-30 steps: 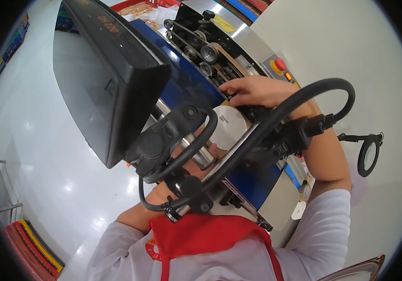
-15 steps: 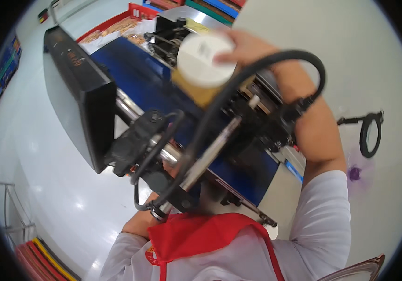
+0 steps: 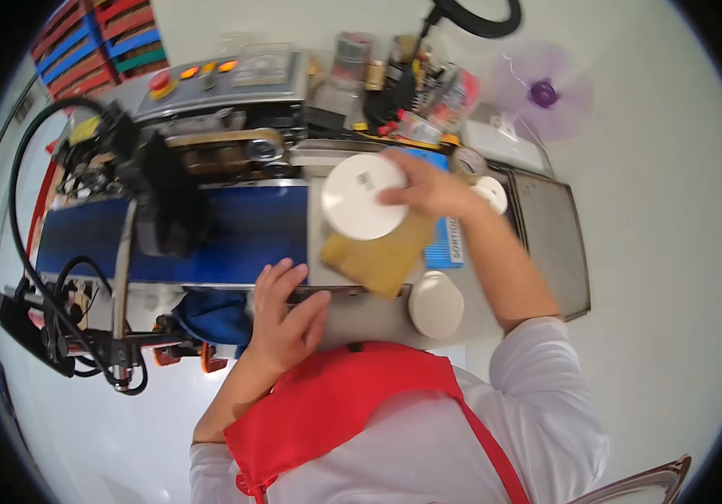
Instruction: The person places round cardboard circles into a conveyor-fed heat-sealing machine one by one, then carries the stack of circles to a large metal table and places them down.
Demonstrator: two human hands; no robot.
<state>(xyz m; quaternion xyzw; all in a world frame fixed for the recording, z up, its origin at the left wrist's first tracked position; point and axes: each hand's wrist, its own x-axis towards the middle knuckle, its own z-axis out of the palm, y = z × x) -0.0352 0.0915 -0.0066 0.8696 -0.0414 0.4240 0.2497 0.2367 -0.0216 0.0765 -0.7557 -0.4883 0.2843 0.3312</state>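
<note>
Pinched at its right edge, a white round lid-like disc (image 3: pixel 359 202) with small dark print on top is in my right hand (image 3: pixel 428 186). A yellow-brown cloth (image 3: pixel 380 259) hangs beneath the disc, over the grey worktop at the end of the blue conveyor belt (image 3: pixel 252 231). How the cloth is held is hidden by the disc. My left hand (image 3: pixel 283 317) is empty, its fingers spread at the belt's near edge. A cream round container (image 3: pixel 437 304) sits nearer to me, below the cloth. A blue printed packet (image 3: pixel 441 239) lies partly behind my right forearm.
A black machine head with cables (image 3: pixel 163 193) stands over the belt at left. Behind it is a control panel (image 3: pixel 210 80) with a red button. Bottles and tools crowd the back beside a purple fan (image 3: pixel 543 92). A metal tray (image 3: pixel 556 244) is at right.
My view has swung toward the belt's right end. My right hand has carried the disc and yellow cloth from over the belt to the worktop. My left hand now shows from behind the machine.
</note>
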